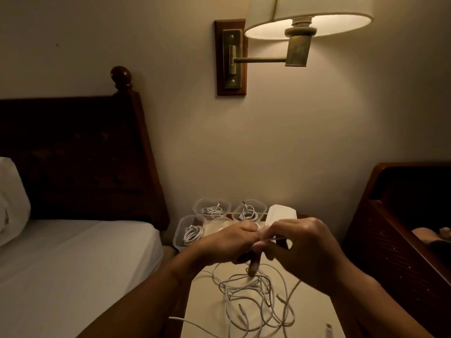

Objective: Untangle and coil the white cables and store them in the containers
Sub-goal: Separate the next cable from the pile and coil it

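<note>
Here, left hand [227, 242] and right hand [302, 250] both pinching one white cable [273, 239], tangle [253, 296] lying just below.

No legible txt, labels, brands or nos. anywhere in view.

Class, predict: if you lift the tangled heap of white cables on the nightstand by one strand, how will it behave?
Probably floppy: the white cables lie in loose, sagging loops. Likely others would drag along, since strands cross repeatedly. Probably light; the cords look thin.
</note>
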A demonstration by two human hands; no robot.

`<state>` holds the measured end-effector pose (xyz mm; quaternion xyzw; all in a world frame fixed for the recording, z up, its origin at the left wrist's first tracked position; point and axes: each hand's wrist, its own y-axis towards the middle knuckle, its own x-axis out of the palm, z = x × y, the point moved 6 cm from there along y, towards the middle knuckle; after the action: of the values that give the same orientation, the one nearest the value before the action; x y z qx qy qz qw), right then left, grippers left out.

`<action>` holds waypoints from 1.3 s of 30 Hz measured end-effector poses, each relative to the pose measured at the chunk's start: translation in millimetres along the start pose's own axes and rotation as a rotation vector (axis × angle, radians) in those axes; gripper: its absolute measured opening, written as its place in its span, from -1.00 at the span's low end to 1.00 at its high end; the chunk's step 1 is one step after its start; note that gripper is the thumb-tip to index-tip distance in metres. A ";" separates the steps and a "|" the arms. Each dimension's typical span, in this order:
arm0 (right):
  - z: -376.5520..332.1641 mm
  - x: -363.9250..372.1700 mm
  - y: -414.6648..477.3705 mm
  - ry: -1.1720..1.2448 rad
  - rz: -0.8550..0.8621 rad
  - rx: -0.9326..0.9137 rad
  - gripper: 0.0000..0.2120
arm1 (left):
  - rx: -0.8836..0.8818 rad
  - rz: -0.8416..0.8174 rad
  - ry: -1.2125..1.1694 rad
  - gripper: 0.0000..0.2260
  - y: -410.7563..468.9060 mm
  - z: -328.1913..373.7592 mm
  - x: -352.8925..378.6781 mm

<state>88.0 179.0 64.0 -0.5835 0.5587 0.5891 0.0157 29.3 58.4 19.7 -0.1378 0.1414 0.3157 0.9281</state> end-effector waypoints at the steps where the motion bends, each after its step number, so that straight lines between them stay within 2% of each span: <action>1: 3.6 -4.2 2.1 0.022 0.029 -0.012 -0.88 | 0.023 -0.038 -0.051 -0.51 -1.6 -0.2 4.4; 3: 10.5 -9.5 6.9 0.073 0.083 -0.019 -0.88 | 0.059 -0.117 -0.182 -0.28 -2.4 -2.1 12.2; 4: 14.7 -11.7 8.9 0.116 0.118 -0.007 -0.88 | 0.074 -0.164 -0.278 -0.25 -3.6 -1.1 16.3; 7: 25.8 -13.4 11.9 0.290 0.186 0.053 -0.89 | 0.123 -0.289 -0.529 -0.37 -9.2 6.1 25.4; 9: 32.9 -9.1 9.6 0.434 0.197 0.137 -0.87 | 0.138 -0.299 -0.665 -0.46 -11.4 10.4 28.7; 11: 41.9 -1.4 4.8 0.526 0.210 0.229 -0.82 | 0.155 -0.258 -0.757 -0.53 -11.6 13.8 29.8; 14: 47.0 14.8 -2.2 0.623 0.235 0.323 -0.91 | 0.215 -0.209 -0.841 -0.59 -11.6 21.6 28.6; 16: 39.5 27.0 -7.9 0.687 0.254 0.367 -0.79 | 0.275 -0.166 -0.915 -0.60 -11.5 30.2 22.6; 19: 22.6 41.5 -17.0 0.523 0.180 0.354 -0.63 | 0.314 0.034 -0.975 -0.59 -9.3 37.4 4.1; 23: 4.6 44.6 -18.3 0.122 0.070 0.196 -0.89 | 0.344 0.199 -0.856 -0.62 -5.3 40.8 -13.4; 28: -11.2 35.1 -13.1 -0.253 -0.086 0.046 -0.64 | 0.278 0.332 -0.469 -0.63 0.0 34.3 -22.2; 31: -19.0 36.4 -11.8 -0.254 -0.140 -0.012 -0.65 | 0.166 0.384 -0.157 -0.66 5.7 27.2 -19.7; 33: -20.9 28.8 -8.2 -0.206 -0.088 -0.047 -0.73 | 0.109 0.331 0.044 -0.63 6.5 23.6 -12.1; 35: -16.7 15.0 -3.0 -0.138 -0.020 -0.061 -0.82 | 0.096 0.226 0.149 -0.56 2.9 20.3 -5.1; 39: -7.3 -6.1 1.0 -0.081 0.068 -0.085 -0.80 | 0.057 -0.005 -0.056 -0.34 -6.4 4.9 5.0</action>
<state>94.2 177.5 71.2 -0.5400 0.5515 0.6357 -0.0065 38.1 58.0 23.5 -0.1027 0.1242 0.3128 0.9361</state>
